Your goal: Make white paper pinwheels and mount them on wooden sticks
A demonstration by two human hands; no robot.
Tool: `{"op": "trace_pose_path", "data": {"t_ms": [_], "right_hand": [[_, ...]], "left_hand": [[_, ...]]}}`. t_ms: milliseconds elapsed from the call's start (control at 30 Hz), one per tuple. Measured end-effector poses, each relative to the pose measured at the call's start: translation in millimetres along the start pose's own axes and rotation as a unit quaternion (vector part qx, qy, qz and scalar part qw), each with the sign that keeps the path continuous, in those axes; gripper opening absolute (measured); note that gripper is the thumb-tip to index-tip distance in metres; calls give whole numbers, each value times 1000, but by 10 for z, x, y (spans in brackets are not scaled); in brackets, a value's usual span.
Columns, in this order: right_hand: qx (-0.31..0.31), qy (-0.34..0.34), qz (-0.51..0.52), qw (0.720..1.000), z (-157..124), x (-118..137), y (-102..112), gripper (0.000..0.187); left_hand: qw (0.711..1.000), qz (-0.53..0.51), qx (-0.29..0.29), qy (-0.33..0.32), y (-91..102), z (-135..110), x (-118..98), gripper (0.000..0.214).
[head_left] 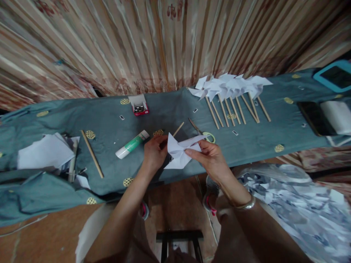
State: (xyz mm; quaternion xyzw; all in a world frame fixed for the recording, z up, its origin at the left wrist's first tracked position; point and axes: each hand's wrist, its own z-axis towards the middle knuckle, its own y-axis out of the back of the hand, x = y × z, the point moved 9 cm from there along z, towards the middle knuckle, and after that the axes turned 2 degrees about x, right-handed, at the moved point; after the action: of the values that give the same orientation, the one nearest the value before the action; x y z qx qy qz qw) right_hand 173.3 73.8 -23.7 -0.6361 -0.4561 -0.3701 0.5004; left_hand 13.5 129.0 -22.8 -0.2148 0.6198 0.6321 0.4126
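My left hand (154, 151) and my right hand (210, 157) hold a white paper pinwheel (179, 150) between them over the front edge of the table covered in blue-grey cloth (170, 109). Both hands have their fingers pinched on the folded paper. A thin wooden stick (178, 129) pokes out behind the pinwheel, its lower end hidden by the paper. A green and white glue stick (131, 144) lies just left of my left hand. Scissors with yellow-green handles (202, 132) lie just behind my right hand.
Several finished paper pinwheels on wooden sticks (233, 96) lie in a row at the back right. A small red box of pins (140, 107) sits behind. A loose stick (92, 153) and white paper sheets (45, 152) lie left. A phone (315, 117) and a pile of paper scraps (296, 204) are at right.
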Motion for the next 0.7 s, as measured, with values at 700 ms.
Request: {"op": "trace_pose_path", "data": {"t_ms": [700], "right_hand": [[28,139,-234,962,-447,332,-13,26]], "left_hand": [[926,-325,-2,194,124,-898,91,7]]}}
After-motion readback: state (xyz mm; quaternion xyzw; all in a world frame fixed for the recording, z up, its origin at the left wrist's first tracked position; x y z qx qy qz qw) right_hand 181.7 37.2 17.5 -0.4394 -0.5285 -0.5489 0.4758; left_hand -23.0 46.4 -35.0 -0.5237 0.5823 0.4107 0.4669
